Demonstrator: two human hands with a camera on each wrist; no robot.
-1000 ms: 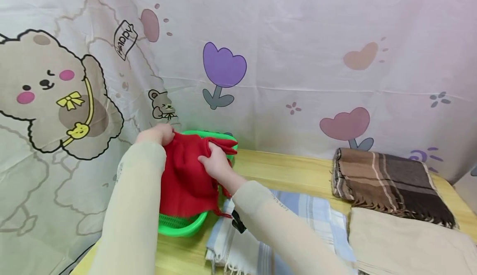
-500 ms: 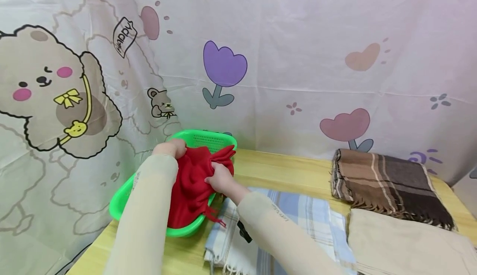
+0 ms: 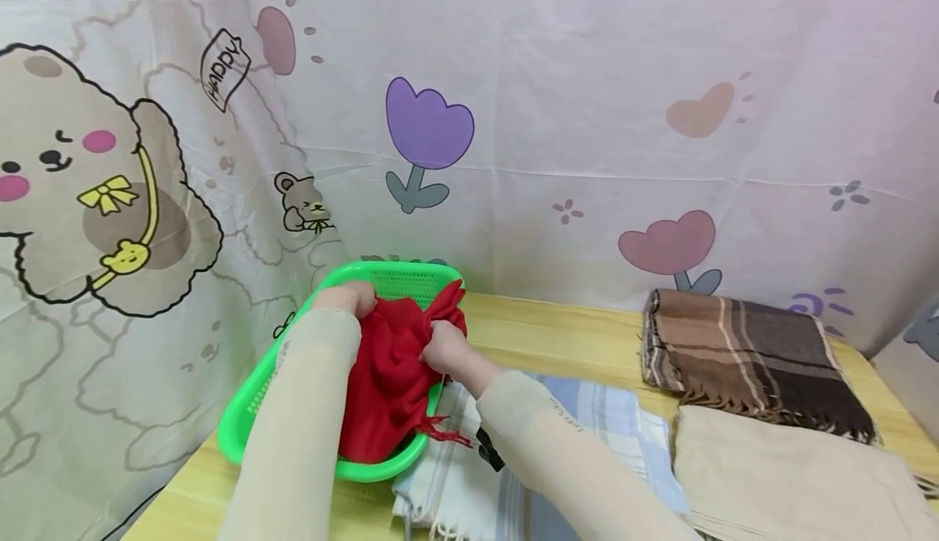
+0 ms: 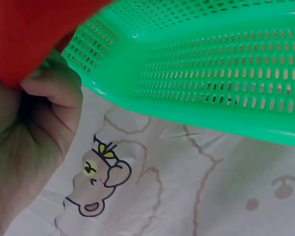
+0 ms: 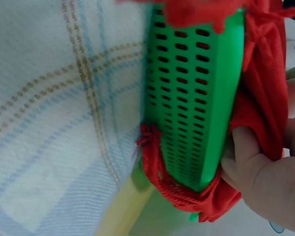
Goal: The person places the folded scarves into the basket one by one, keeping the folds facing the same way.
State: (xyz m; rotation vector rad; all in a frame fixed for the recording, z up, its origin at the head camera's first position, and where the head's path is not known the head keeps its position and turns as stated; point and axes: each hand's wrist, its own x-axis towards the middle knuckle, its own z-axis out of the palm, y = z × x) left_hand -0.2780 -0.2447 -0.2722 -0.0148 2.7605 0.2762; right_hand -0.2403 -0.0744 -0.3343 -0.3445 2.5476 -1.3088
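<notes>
A red fringed scarf [image 3: 389, 370] lies bunched over the right part of a green plastic basket [image 3: 242, 411]. My left hand [image 3: 348, 296] pinches the scarf's far left edge above the basket; in the left wrist view the red cloth [image 4: 34, 34] comes out between thumb and curled fingers. My right hand [image 3: 446, 347] grips a fold of the scarf at the basket's right rim. Seen from the right wrist, the thumb [image 5: 246, 147] presses the red cloth [image 5: 265, 88], and tasselled ends hang outside the slotted basket wall [image 5: 187, 88].
A folded blue and white plaid cloth [image 3: 587, 398] lies under my right forearm, close to the basket. Farther right are a folded beige cloth [image 3: 785, 468] and a brown plaid fringed one [image 3: 741, 354]. A printed curtain [image 3: 513, 76] hangs behind the wooden table [image 3: 528, 333].
Both hands have come down and slightly right, lowering the scarf into the basket. More of the basket's left side and far rim now shows. Both hands keep their hold.
</notes>
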